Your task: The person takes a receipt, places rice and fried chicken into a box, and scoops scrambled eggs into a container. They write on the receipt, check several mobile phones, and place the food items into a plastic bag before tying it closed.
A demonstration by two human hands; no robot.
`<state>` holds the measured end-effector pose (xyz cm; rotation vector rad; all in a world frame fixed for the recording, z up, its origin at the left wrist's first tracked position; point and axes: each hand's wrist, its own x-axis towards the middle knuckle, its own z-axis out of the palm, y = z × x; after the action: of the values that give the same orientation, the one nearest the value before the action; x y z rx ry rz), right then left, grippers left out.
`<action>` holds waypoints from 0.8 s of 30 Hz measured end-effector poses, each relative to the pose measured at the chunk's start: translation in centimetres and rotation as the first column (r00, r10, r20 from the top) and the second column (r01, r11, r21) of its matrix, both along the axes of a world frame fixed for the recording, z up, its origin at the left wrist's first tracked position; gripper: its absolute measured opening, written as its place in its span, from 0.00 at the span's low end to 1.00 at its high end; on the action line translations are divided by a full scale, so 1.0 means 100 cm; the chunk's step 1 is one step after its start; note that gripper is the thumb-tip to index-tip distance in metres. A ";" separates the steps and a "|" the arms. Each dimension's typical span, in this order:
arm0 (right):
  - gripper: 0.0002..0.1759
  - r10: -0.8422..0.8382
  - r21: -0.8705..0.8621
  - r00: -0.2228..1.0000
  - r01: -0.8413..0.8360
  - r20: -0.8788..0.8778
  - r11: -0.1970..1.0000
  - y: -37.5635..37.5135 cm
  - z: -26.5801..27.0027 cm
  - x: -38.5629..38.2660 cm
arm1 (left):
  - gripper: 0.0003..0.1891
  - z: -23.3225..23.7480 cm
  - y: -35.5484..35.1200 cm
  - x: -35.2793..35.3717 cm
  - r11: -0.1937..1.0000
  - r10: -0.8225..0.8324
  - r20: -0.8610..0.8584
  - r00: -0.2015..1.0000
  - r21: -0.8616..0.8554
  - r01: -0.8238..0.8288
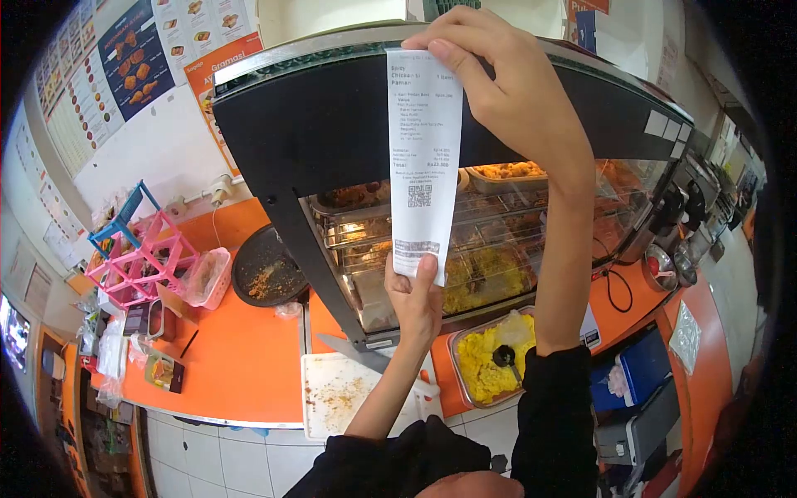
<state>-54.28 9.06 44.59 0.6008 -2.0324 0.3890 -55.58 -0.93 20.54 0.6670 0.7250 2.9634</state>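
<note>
In front of the dark upper panel of the display cabinet [324,116], a long white receipt [422,124] hangs upright, stretched between my two hands. Its top edge lies in my right grip [498,83] and its bottom end in my left grip [413,303], with the printed side turned to me; a QR code [420,196] sits in its lower half. I cannot tell whether the paper touches the cabinet behind it.

My right grip is closed on the receipt's top right corner, thumb over the printed face, the forefinger reaching along the top edge. My left grip is pinched together on the bottom end, thumb flat on the front near the right edge, the other fingers behind it.

Below my left forearm, on the orange surface [249,378], is a white cutting board [328,415] scattered with crumbs. A knife [353,350] lies slantwise across it, its blade reaching past the far edge, my forearm crossing in front. Just beside the board, to the right, a metal tray [458,371] holds yellow food [481,380] with a black scoop [504,356] in it. Left of the cabinet sits a round black pan [286,261], crumbs inside.
</note>
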 end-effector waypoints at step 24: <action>0.12 0.076 -0.099 0.997 -0.077 -0.006 0.992 0.002 -0.003 -0.001 | 0.16 -0.041 0.005 0.009 0.949 0.224 0.035 0.974 -0.234 -0.210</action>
<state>-54.40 9.30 44.32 0.6190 -1.9800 0.5312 -54.69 -0.43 16.46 0.5074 1.1837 3.0043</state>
